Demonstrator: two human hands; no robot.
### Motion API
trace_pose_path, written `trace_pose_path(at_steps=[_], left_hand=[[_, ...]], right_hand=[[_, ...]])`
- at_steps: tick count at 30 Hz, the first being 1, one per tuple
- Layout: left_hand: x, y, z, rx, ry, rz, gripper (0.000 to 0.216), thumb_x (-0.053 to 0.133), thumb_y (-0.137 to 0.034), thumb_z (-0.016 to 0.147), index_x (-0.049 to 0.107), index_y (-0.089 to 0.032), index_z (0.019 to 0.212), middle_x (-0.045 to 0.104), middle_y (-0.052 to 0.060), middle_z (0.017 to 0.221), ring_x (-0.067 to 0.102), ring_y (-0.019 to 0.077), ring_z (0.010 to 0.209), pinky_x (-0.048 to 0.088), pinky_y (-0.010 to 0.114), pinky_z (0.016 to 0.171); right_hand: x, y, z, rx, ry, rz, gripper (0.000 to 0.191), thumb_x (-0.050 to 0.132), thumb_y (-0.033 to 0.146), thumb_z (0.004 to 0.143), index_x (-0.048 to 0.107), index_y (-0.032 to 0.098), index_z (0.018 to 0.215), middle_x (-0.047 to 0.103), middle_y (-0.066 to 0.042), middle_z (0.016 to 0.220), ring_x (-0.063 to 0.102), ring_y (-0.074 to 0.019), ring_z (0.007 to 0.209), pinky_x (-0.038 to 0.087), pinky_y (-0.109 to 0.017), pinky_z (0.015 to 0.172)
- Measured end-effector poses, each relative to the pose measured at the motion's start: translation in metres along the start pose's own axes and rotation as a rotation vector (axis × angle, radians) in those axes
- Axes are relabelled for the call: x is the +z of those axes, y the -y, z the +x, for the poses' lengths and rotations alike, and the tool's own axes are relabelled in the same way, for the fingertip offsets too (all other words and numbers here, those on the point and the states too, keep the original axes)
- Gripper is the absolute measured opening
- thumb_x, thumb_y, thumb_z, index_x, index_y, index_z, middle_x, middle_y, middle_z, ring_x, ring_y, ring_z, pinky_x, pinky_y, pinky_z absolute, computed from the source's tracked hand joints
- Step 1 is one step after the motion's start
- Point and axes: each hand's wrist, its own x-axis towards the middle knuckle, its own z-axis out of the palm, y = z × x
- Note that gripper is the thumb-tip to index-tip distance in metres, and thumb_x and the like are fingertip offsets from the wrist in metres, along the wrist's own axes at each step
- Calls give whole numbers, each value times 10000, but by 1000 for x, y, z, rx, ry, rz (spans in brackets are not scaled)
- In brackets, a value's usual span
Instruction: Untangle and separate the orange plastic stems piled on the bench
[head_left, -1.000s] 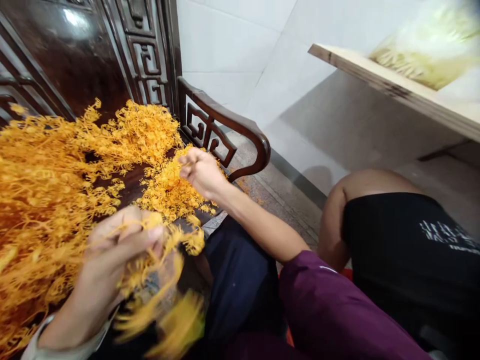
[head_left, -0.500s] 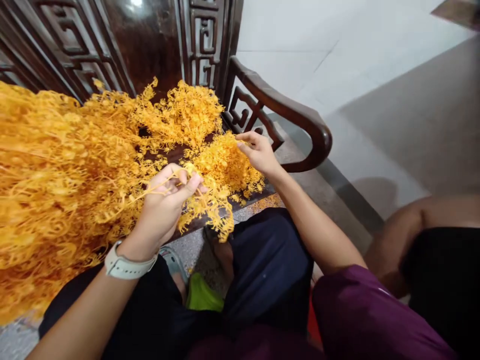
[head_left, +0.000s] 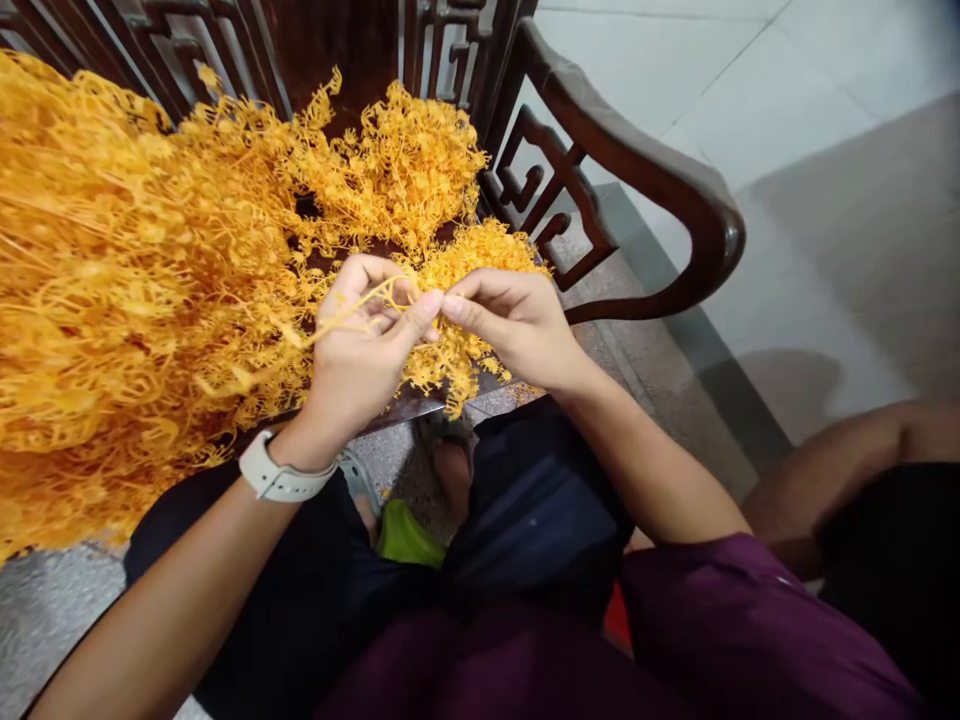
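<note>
My left hand (head_left: 367,345), with a pale watch strap (head_left: 281,475) on its wrist, is closed around the thin stem of a yellow plastic sprig (head_left: 379,290). The sprig's stem runs back to the left across the palm. Thumb and fingertips of my right hand (head_left: 517,325) pinch together at the sprig, touching the tip of my left thumb. The exact bit between those fingertips is hidden. Behind the hands lies a small heap of yellow sprigs (head_left: 480,250). A much larger yellow pile (head_left: 150,270) spreads out on the left.
The sprigs lie on a dark wooden bench, with its curved armrest (head_left: 652,170) at the right and carved back (head_left: 330,50) behind. Below my legs is something bright green (head_left: 409,535). Another person's bare leg (head_left: 862,470) is at the right.
My right hand has moved left and down from the small heap to meet my left hand at the sprig. The view has shifted, so the bench sits higher in the picture.
</note>
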Motion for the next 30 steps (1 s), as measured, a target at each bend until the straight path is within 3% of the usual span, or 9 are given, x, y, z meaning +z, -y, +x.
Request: trace_pose_path(at_steps=[6,10,18,22,25,27,30], left_hand=[[-2,-13,0,-217,102,-68,508,1073,-313,672,643,-238,934,640,-29,785,602,120,662,517,258,601],[-7,-21,1,-292,212,-32,413,1036,-203,699,705,-233,943,595,-30,743,544,113,612,448,256,549],[-15,-35,9,-455,391,-186,353,1037,-281,696,728,-215,853,655,8,783,590,133,648,492,260,572],[-24,-41,8,-496,498,-159,434,1068,-372,647,707,-212,827,597,2,693,502,115,546,376,250,480],[-37,-45,10,-482,482,-85,410,1062,-360,652,739,-218,860,525,-16,611,426,102,497,274,241,446],[-47,-45,14,-417,355,-47,396,1062,-320,647,765,-221,888,570,-3,649,478,111,533,300,240,453],[-53,-38,21,-325,150,-53,392,1066,-267,637,783,-217,904,621,5,714,555,111,600,395,233,489]], right_hand=[[4,2,5,91,-99,84,449,861,631,888,711,210,841,673,-19,816,618,-162,793,540,-314,734],[6,11,4,149,-131,126,427,836,623,911,665,237,849,625,-25,837,597,-178,806,528,-310,689],[12,14,4,233,96,419,495,859,635,869,599,221,796,524,-4,758,467,-142,658,470,-313,624],[0,16,9,191,181,485,561,889,624,831,486,245,742,405,37,681,385,-125,614,457,-320,592],[-32,9,16,99,-23,393,613,905,657,789,438,263,746,365,46,697,359,-126,635,476,-332,623],[-58,-8,21,67,-218,238,526,846,677,847,524,264,797,429,31,738,393,-127,661,484,-335,663],[-93,-49,27,131,-367,-59,418,820,633,894,651,251,885,552,8,782,468,-130,683,493,-333,669]])
